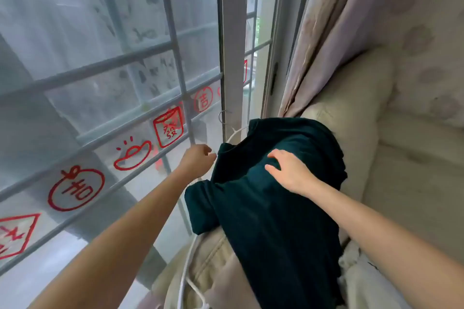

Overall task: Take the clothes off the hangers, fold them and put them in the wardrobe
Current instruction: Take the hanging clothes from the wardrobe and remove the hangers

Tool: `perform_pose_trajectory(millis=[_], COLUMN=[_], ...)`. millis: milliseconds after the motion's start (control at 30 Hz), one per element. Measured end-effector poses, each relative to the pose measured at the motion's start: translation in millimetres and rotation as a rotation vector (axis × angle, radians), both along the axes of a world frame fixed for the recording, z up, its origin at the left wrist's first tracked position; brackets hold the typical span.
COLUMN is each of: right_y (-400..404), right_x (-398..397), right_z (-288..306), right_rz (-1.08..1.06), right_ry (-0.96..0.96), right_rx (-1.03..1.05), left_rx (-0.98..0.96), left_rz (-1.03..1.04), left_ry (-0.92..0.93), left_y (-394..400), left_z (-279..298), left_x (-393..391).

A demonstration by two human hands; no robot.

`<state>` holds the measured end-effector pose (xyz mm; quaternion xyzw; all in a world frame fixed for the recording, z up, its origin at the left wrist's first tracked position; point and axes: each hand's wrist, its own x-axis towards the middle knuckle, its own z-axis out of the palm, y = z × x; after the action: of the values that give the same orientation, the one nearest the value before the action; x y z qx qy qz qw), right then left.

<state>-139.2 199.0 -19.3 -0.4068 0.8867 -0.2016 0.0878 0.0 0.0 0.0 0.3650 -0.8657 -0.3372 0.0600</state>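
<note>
Head view: dark green shirt (271, 208) is draped over the sofa's (351, 120) window-side edge, pressed by right hand (288, 170), fingers spread. Left hand (198, 158) looks pinched on white hanger (233, 135), best slid out gently.

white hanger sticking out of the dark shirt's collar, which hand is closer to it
Left. The left hand is curled right at the collar edge beside the white hanger. The right hand presses on the dark green shirt lower down, away from the hanger.
</note>
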Motion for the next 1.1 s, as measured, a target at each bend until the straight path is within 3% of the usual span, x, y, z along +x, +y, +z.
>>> perform_pose_trajectory(millis=[67, 133, 233, 367, 467, 600, 667, 733, 833, 900, 967, 1100], right_y=[-7.7, -13.8, -14.9, -11.9, -10.5, -6.2, -7.6, -10.9, -17.9, -19.9, -15.7, 12.2], right_x=[-8.7, -20.8, -36.5, -37.1, -37.2, -33.2, -30.7, -23.6, -12.8, -10.7, -13.0, -19.6], right_z=[-12.3, -28.5, -40.4, -44.9, -48.9, -48.7, -36.5, -8.8, 47.6, 79.7, 102.8, 121.8], right_rz=[0.060, 0.060, 0.065, 0.092, 0.071, 0.050, -0.022, -0.195, -0.399, -0.412, -0.463, -0.624], right_ry=[0.141, 0.112, -0.010, 0.002, -0.021, -0.083, -0.300, -0.451, -0.344, -0.414, -0.532, -0.729], right_rx=[0.234, 0.416, 0.452, 0.442, 0.429, 0.369, 0.180, -0.287, -0.843, -0.969, -0.978, -0.940], left_rx=[0.023, 0.032, 0.046, 0.095, 0.153, 0.237, 0.265, 0.324, 0.386, 0.312, 0.171, -0.073], left_rz=[-0.031, -0.080, -0.133, -0.137, -0.191, -0.220, -0.250, -0.308, -0.408, -0.508, -0.602, -0.599], left_ry=[-0.020, -0.072, -0.129, -0.135, -0.014, 0.298, 0.371, 0.395, 0.360, 0.340, 0.338, 0.355], left_y=[-10.7, -22.4, -33.5, -43.9, -45.4, -30.1, -22.2, -17.3, -3.7, 17.3, 41.9, 86.5], left_z=[-5.9, -18.6, -40.7, -58.7, -54.9, -13.8, 11.0, 35.3, 66.2, 83.7, 95.4, 98.9], left_x=[-19.8, -45.4, -78.2, -93.2, -99.7, -92.6, -86.3, -80.8, -74.7, -76.0, -80.0, -87.5])
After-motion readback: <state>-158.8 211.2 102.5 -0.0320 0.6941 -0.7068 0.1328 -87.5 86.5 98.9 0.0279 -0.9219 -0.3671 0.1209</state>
